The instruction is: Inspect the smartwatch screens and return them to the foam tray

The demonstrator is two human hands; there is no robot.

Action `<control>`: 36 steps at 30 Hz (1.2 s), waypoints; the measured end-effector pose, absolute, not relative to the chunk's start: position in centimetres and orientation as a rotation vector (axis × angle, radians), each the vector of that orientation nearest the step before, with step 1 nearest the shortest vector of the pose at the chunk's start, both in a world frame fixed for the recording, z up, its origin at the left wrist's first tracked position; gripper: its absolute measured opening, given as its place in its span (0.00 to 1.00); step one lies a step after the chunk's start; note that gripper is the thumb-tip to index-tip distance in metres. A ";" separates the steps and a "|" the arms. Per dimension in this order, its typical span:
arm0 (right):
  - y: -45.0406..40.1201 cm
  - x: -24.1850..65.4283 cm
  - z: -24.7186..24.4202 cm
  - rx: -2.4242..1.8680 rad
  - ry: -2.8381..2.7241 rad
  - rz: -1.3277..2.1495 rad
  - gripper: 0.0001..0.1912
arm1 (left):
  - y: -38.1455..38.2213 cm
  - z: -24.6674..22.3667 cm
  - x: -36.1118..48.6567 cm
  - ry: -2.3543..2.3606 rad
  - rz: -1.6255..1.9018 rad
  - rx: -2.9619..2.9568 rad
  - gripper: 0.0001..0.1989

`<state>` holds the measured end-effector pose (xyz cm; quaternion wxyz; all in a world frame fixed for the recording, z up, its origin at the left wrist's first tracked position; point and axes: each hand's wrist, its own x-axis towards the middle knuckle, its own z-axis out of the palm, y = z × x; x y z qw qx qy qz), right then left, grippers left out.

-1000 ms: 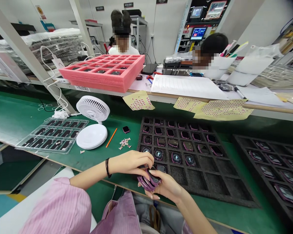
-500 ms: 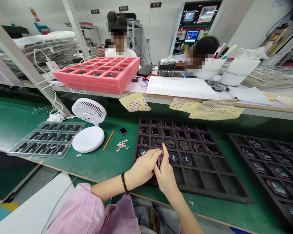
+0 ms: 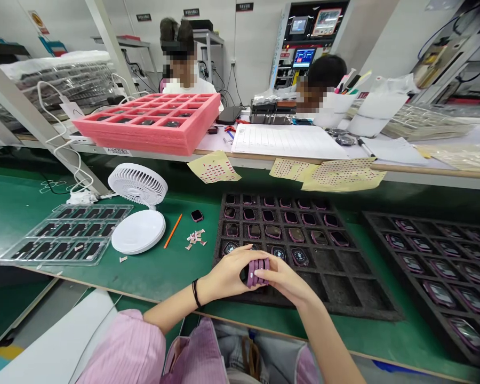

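Note:
A small stack of purple smartwatch bodies (image 3: 256,274) is held on edge between my two hands, above the near side of a black foam tray (image 3: 378,294). My left hand (image 3: 229,273) curls round the stack from the left and over its top. From the right, my right hand (image 3: 285,278) closes on it, thumb against the purple edges. Just behind my fingers, a watch with a lit face (image 3: 279,253) and another lit watch (image 3: 300,256) lie in the tray's pockets. Watches with dark screens fill the rows farther back. My hands hide some near pockets.
Right stands a second black tray of watches (image 3: 440,292). Leftward are a lone watch (image 3: 197,215), small pale strips (image 3: 196,239), an orange stick (image 3: 173,231), a white fan (image 3: 138,232) and a clear tray (image 3: 64,234). A shelf holds a pink foam tray (image 3: 144,133). Two people sit beyond.
The stack has turned so its purple edges face me, and my right hand has shifted right and lower round it. The whole view has slid slightly.

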<state>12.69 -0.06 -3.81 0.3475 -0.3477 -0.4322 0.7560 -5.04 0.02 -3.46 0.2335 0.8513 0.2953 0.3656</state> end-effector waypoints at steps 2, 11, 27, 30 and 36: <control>0.1 12.7 -3.8 -0.895 -1.139 1.987 0.19 | 0.0 -3.2 -4.9 0.780 0.972 2.330 0.25; -0.4 12.5 -5.4 -0.922 -1.123 1.885 0.19 | 0.2 -2.7 -5.1 0.663 0.830 2.270 0.27; -0.7 14.5 -7.4 -1.011 -0.928 1.608 0.25 | 1.6 -5.3 -5.9 0.901 0.903 0.670 0.21; -0.8 14.4 -7.7 -1.012 -0.941 1.583 0.25 | 1.3 -5.4 -5.2 0.815 0.955 0.616 0.20; -1.0 14.1 -7.7 -1.042 -0.943 1.531 0.25 | 0.5 -6.2 -4.4 0.734 1.043 0.621 0.17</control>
